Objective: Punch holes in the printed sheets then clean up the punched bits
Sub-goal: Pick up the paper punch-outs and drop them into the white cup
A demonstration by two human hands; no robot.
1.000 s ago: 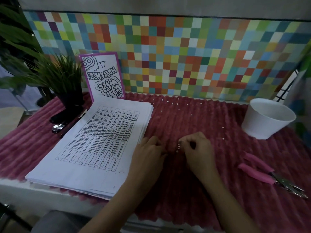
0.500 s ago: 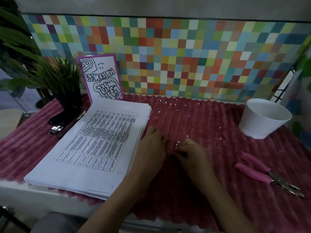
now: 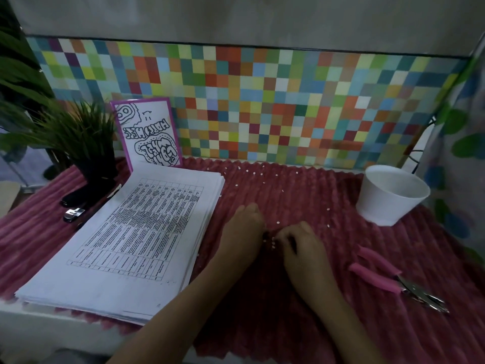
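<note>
Small white punched bits [image 3: 273, 241] lie in a little cluster on the red ribbed mat [image 3: 262, 298], and more are scattered toward the back [image 3: 258, 174]. My left hand [image 3: 242, 232] rests palm down on the mat just left of the cluster, fingers loosely curled. My right hand [image 3: 301, 249] sits just right of it, with curled fingertips pinching at the bits. The thick stack of printed sheets [image 3: 131, 245] lies to the left. The pink-handled hole punch [image 3: 378, 271] lies on the mat to the right, in neither hand.
A white paper cup [image 3: 391, 195] stands at the back right. At the back left are a potted plant [image 3: 78, 143], a purple-framed card [image 3: 148, 135] leaning on the tiled wall, and a black stapler [image 3: 76, 203]. A patterned curtain [image 3: 459, 153] hangs at the right edge.
My right hand has slid left and nearer to me, closing the gap to my left hand. The bits between them are now bunched closer together.
</note>
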